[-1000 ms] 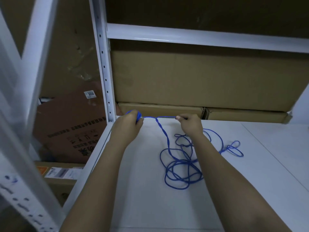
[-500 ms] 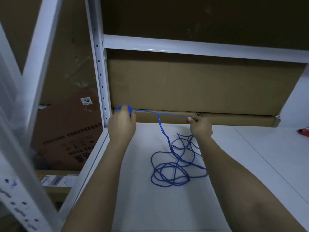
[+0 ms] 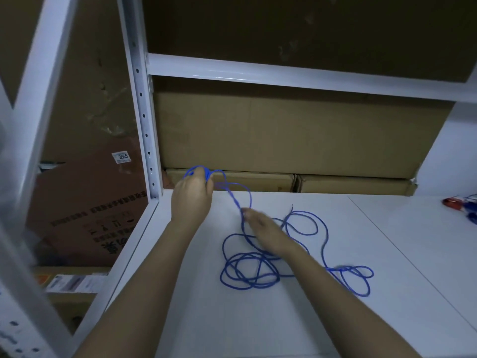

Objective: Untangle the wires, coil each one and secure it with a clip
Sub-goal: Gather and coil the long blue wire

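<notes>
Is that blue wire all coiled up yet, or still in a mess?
Mostly still loose. The blue wire sprawls in tangled loops on the white shelf; only a few turns sit gathered in the left hand.

boxes [image 3: 284,135] block rear, shelf [image 3: 258,319] front open

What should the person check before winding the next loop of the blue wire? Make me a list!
1. Left hand grips the loops of thin blue wire already wound: ok.
2. Right hand has hold of the strand: cannot tell, it is blurred.
3. Strand between the hands runs single: not ok, it looks twisted.
4. Rest of the wire lies untangled on the white shelf board: not ok, its loops overlap.
5. Free wire end can be seen: ok, it sticks up behind the right hand.
6. Clip within reach: cannot tell, only small red and blue things at the right edge.
</notes>
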Action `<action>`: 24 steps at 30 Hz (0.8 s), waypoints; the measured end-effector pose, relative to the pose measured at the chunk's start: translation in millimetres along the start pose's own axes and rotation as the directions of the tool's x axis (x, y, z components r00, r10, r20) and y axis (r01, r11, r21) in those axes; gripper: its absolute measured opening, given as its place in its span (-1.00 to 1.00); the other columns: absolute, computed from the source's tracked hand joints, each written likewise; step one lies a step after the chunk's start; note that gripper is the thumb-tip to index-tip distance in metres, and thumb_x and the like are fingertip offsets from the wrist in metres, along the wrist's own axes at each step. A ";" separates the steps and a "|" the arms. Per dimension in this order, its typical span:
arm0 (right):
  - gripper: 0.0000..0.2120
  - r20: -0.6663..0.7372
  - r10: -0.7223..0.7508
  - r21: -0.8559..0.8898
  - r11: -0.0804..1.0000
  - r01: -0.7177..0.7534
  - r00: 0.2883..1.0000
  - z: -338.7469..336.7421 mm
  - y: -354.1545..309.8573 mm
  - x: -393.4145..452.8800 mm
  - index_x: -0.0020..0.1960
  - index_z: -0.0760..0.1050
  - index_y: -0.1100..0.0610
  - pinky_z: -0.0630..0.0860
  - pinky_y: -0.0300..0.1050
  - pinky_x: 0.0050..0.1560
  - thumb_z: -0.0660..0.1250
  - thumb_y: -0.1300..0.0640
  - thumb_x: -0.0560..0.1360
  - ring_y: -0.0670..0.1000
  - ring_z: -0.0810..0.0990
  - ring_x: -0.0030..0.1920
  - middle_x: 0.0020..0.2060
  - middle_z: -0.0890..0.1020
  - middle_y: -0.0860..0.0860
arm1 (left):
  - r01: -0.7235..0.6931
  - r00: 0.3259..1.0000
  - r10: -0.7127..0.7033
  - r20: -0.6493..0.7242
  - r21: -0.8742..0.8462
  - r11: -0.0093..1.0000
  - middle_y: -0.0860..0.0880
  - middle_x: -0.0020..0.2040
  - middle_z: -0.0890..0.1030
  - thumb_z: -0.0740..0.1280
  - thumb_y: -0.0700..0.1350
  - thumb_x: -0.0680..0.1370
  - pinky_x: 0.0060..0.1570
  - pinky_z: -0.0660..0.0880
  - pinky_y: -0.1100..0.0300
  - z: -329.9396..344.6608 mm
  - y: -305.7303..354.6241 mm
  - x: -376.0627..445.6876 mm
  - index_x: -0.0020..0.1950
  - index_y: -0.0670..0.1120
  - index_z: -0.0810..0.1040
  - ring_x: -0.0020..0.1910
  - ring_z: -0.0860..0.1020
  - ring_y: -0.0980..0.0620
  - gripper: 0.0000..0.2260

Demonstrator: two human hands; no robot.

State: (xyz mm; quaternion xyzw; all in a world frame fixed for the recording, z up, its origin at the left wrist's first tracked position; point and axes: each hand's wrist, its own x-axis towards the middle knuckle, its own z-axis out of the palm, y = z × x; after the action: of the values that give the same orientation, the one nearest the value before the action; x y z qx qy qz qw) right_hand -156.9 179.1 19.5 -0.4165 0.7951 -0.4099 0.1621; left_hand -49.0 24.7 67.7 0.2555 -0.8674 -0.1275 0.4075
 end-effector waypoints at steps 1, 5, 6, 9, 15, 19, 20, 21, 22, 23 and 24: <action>-0.63 0.086 0.013 -0.023 1.000 -0.011 0.996 9.9 6.5 -4.1 0.42 0.33 0.16 0.29 -0.31 0.13 0.04 0.07 0.67 -0.01 0.44 0.25 0.24 0.48 0.05 | 0.002 1.000 -0.002 0.003 -0.014 1.000 -0.02 -0.39 0.28 0.16 -0.16 0.63 -0.35 0.14 0.06 0.6 0.2 1.2 -0.19 -0.16 0.27 -0.36 0.34 -0.17 -0.79; -0.62 0.079 0.055 -0.170 0.985 -0.041 0.995 19.0 30.8 7.8 0.44 0.26 0.11 0.36 -0.14 0.04 0.14 0.12 0.64 0.05 0.46 0.07 0.13 0.47 0.05 | 0.043 0.999 -0.046 -0.019 -0.125 0.991 -0.02 -0.42 0.27 0.16 -0.13 0.64 -0.36 0.16 0.05 -2.7 4.8 3.8 -0.19 -0.19 0.30 -0.36 0.34 -0.17 -0.77; -0.66 0.101 0.069 -0.253 0.966 -0.042 0.993 18.3 30.5 12.9 0.38 0.33 0.11 0.38 -0.09 0.05 0.17 0.08 0.63 0.06 0.48 0.04 0.08 0.50 0.03 | 0.061 0.997 -0.066 -0.027 -0.161 0.985 -0.03 -0.41 0.29 0.17 -0.11 0.64 -0.36 0.19 0.05 -4.7 6.9 3.9 -0.18 -0.19 0.31 -0.36 0.35 -0.16 -0.77; -0.85 0.085 0.085 -0.401 0.915 -0.044 0.993 7.6 21.3 27.1 -0.01 0.56 0.06 0.42 -0.06 0.05 0.27 0.01 0.57 0.04 0.55 -0.04 -0.10 0.61 -0.01 | 0.100 0.992 -0.115 -0.047 -0.241 0.965 -0.03 -0.41 0.30 0.16 -0.09 0.65 -0.38 0.21 0.06 -13.7 11.7 4.4 -0.18 -0.16 0.30 -0.39 0.32 -0.08 -0.76; -0.88 -0.179 0.097 0.422 0.907 -0.013 0.979 -47.0 -26.3 37.4 -0.06 0.59 0.12 0.43 -0.24 -0.05 0.33 0.09 0.55 -0.09 0.52 -0.26 -0.20 0.70 -0.03 | 0.129 0.991 -0.137 -0.011 -0.252 0.959 -0.02 -0.39 0.34 0.15 -0.04 0.65 -0.44 0.19 0.14 -29.2 13.5 7.0 -0.14 -0.13 0.33 -0.43 0.30 0.05 -0.78; -0.94 -0.354 0.099 0.653 0.738 0.170 0.930 -70.7 -51.5 44.0 -0.09 0.57 0.09 0.49 -0.28 -0.11 0.34 0.15 0.55 -0.13 0.54 -0.31 -0.20 0.70 -0.01 | 0.136 0.990 -0.125 0.059 -0.286 0.948 -0.04 -0.38 0.37 0.14 -0.03 0.65 -0.41 0.23 0.13 -28.2 17.9 9.3 -0.14 -0.14 0.37 -0.42 0.31 0.03 -0.76; -0.94 -0.400 0.089 0.683 0.692 0.232 0.912 -75.4 -59.0 43.7 -0.08 0.57 0.11 0.50 -0.32 -0.17 0.33 0.18 0.55 -0.13 0.56 -0.30 -0.20 0.70 0.00 | 0.131 0.991 -0.117 0.065 -0.300 0.945 -0.04 -0.38 0.36 0.14 -0.02 0.65 -0.41 0.23 0.13 -27.9 19.9 10.5 -0.14 -0.15 0.37 -0.42 0.30 0.02 -0.75; -0.93 -0.440 0.082 0.716 0.633 0.294 0.894 -80.0 -66.3 43.4 -0.08 0.57 0.13 0.52 -0.34 -0.19 0.33 0.22 0.55 -0.13 0.59 -0.27 -0.20 0.69 0.02 | 0.126 0.992 -0.110 0.068 -0.312 0.942 -0.04 -0.38 0.36 0.15 -0.02 0.65 -0.41 0.23 0.12 -28.0 22.1 12.0 -0.14 -0.16 0.37 -0.41 0.30 0.01 -0.74; -0.93 -0.468 0.078 0.740 0.579 0.342 0.880 -84.0 -72.5 42.5 -0.08 0.57 0.14 0.54 -0.35 -0.16 0.32 0.24 0.55 -0.12 0.62 -0.23 -0.20 0.68 0.04 | 0.122 0.992 -0.106 0.067 -0.321 0.939 -0.05 -0.38 0.36 0.15 -0.02 0.65 -0.39 0.23 0.12 -28.2 24.3 13.7 -0.14 -0.18 0.38 -0.40 0.31 0.00 -0.72; -0.93 -0.483 0.076 0.743 0.562 0.363 0.872 -87.3 -76.1 42.5 -0.08 0.57 0.15 0.56 -0.34 -0.15 0.32 0.25 0.55 -0.10 0.63 -0.20 -0.18 0.66 0.06 | 0.122 0.992 -0.106 0.065 -0.328 0.937 -0.05 -0.37 0.37 0.15 -0.01 0.65 -0.37 0.24 0.11 -28.5 26.2 15.5 -0.13 -0.20 0.39 -0.39 0.31 -0.02 -0.71; -0.93 -0.482 0.078 0.731 0.585 0.352 0.873 -89.1 -79.8 41.5 -0.08 0.56 0.16 0.58 -0.33 -0.14 0.31 0.26 0.55 -0.07 0.63 -0.19 -0.17 0.65 0.09 | 0.123 0.992 -0.107 0.064 -0.340 0.932 -0.05 -0.37 0.37 0.15 -0.01 0.65 -0.37 0.24 0.10 -28.8 28.2 17.1 -0.12 -0.22 0.40 -0.38 0.32 -0.02 -0.71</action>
State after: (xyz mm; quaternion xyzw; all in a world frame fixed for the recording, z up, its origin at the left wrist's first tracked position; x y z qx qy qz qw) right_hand -192.9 166.9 140.3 -0.2498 0.5035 -0.8207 0.1027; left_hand -45.5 38.6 109.1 0.2280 -0.8243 -0.3061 0.4182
